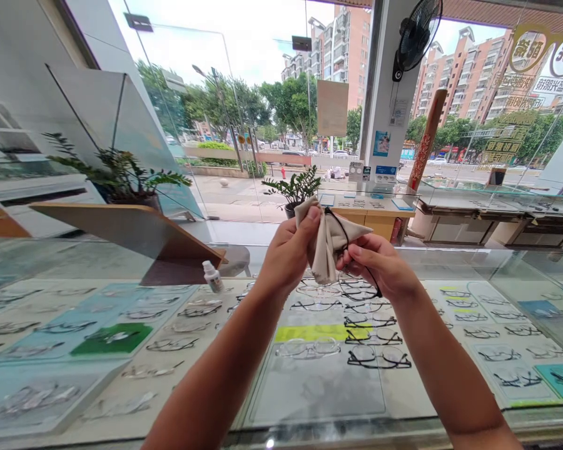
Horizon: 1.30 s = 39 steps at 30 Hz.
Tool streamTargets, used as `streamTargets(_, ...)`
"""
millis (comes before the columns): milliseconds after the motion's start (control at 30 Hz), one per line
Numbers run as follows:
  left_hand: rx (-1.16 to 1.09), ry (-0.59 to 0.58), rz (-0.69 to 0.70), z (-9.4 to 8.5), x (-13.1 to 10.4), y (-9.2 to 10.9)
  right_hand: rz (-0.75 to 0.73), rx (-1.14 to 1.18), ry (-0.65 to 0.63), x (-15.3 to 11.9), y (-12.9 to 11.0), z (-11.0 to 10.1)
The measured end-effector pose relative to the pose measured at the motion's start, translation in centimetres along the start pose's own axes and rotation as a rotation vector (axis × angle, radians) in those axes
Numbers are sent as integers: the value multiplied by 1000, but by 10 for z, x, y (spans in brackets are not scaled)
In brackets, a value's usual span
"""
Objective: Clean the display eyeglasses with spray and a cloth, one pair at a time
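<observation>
Inside glass showcase [328, 400]: rows of eyeglasses [308, 349]; hands above.

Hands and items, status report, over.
Left hand gripping beige cloth; right hand holding dark glasses against it. White bottle on glass counter, clear of both hands.

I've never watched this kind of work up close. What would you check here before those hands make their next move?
1. Left hand has a grip on the cloth: ok.
2. Right hand steadies the dark-framed glasses: ok.
3. Both lenses of those glasses clean: cannot tell, the cloth and fingers hide much of them.
4. White bottle stands on the glass display counter, away from both hands: ok.
5. Held glasses folded: not ok, a temple sticks out below the right hand.
</observation>
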<state>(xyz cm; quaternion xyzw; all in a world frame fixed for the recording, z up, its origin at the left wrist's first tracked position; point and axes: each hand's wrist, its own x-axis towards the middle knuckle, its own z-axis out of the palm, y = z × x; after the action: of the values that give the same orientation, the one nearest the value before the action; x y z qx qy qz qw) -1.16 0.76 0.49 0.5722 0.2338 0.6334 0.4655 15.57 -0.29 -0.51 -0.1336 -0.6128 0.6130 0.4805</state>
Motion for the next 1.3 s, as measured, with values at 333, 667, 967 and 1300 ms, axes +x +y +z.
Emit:
streamTargets(333, -35, 211, 66, -25, 17, 0, -59, -37, 88, -4, -14, -10)
streamTargets(667, 148, 9, 334, -29, 9, 12, -10, 4, -32, -3, -17, -22)
streamTargets(967, 770, -161, 800, -19, -4, 20, 37, -110, -140, -8, -24, -28)
streamTargets(1300, 940, -168, 851, -23, -9, 27, 5, -220, -131, -14, -30, -23)
